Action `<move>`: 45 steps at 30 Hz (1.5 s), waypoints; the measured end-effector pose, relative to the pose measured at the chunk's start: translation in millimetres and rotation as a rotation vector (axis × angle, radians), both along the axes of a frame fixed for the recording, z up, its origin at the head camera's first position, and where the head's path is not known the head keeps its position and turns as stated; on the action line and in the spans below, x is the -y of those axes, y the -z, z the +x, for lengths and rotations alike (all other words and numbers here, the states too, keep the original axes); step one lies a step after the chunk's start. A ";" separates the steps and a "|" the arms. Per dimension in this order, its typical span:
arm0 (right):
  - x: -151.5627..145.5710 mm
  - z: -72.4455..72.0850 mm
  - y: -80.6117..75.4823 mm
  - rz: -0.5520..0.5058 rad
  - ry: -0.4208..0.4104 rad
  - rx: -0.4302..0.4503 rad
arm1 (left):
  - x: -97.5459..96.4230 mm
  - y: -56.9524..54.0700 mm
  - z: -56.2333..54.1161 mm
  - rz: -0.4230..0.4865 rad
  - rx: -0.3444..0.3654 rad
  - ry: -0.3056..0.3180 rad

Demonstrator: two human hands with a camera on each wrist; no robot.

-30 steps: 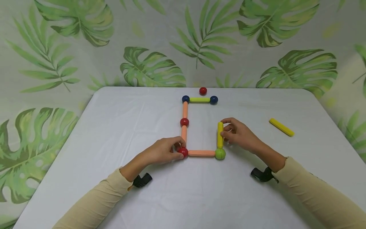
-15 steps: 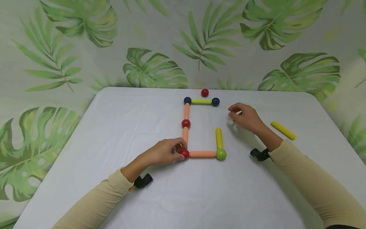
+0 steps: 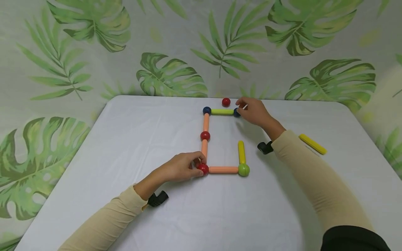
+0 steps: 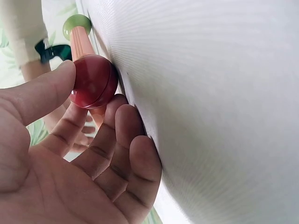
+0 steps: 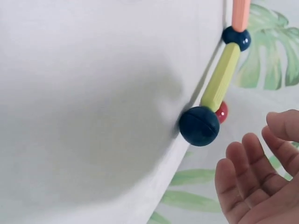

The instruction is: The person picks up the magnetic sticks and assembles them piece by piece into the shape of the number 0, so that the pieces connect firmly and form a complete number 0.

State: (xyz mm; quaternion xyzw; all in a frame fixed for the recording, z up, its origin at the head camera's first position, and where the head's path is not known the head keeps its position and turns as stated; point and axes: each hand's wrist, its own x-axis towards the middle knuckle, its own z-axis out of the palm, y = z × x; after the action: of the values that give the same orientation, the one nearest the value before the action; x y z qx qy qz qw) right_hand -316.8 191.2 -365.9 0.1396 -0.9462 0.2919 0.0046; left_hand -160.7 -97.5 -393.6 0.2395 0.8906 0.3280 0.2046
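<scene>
My left hand [image 3: 179, 167] pinches the near-left red ball [image 4: 95, 81] between thumb and index finger. That ball is a corner of a figure of rods and balls lying on the table. A salmon rod [image 3: 223, 169] runs from it to a green ball [image 3: 243, 169], where a yellow rod [image 3: 241, 152] points away from me. Up the left side, salmon rods meet at another red ball [image 3: 205, 136]. Along the back, a lime rod [image 5: 220, 77] joins two dark blue balls. My right hand [image 3: 255, 112], fingers loosely bent and holding nothing, is beside the right-hand dark blue ball [image 5: 199, 126].
Behind the lime rod lies a loose red ball [image 3: 226, 102], near the far edge. A loose yellow rod [image 3: 312, 144] lies to the right, close to my right sleeve [image 3: 314, 174]. A leaf-patterned cloth [image 3: 176, 45] hangs behind the white table [image 3: 141, 125].
My right hand has let go of the yellow rod at the green ball and moved away to the back, up to the right dark blue ball. My left hand has stayed on its red ball.
</scene>
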 end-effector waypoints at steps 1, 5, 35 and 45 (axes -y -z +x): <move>2.8 -4.3 0.0 0.010 0.001 0.004 | 0.3 0.1 0.2 -0.002 0.000 -0.002; 12.6 -20.1 0.6 0.042 0.013 0.009 | 1.1 0.8 0.4 -0.010 -0.003 -0.008; 36.2 -48.8 14.0 0.143 0.054 0.086 | 2.6 -2.7 2.0 -0.013 -0.009 -0.016; 34.1 -50.9 20.4 0.043 0.094 0.193 | 1.4 -1.2 2.2 -0.007 -0.011 -0.014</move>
State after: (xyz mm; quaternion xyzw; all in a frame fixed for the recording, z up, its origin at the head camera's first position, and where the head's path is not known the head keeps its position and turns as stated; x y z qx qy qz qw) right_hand -367.7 157.1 -386.3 0.0663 -0.9538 0.2831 -0.0759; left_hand -158.4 -98.9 -392.3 0.2341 0.8946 0.3249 0.1982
